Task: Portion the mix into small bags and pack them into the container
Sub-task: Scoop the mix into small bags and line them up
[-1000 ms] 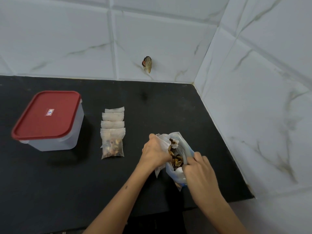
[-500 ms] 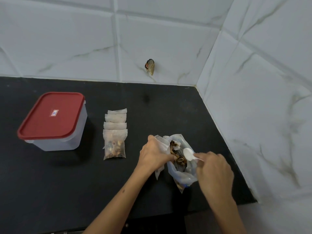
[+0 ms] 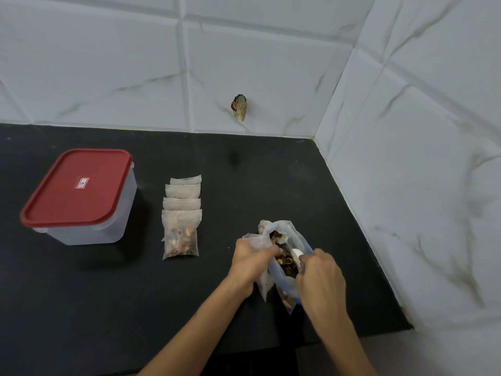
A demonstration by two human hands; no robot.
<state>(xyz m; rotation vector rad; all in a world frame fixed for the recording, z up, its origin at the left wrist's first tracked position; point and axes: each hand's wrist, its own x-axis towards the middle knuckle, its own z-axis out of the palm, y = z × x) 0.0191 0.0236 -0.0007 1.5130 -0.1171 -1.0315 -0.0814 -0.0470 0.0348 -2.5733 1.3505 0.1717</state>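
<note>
Scooping mix from the big bag, both hands busy at the bench's right end.

Gripping a white spoon (image 3: 296, 255) with the right hand (image 3: 321, 278), fingers curled round its handle, bowl dipped in the brown mix (image 3: 284, 260) inside the open clear bag (image 3: 301, 240). Pinching a small empty bag (image 3: 264, 283) against the big bag's mouth with the left hand (image 3: 250, 260), fingers curled tight. Further left on the black bench (image 3: 108, 308), four filled small bags (image 3: 181, 232) overlapping in a row, nearest one fully showing. Beyond them, well apart, the container (image 3: 108, 229) with its red lid (image 3: 77, 187) on. Behind, white tiled wall (image 3: 271, 63) with a small dark object (image 3: 239, 107) stuck on it.
</note>
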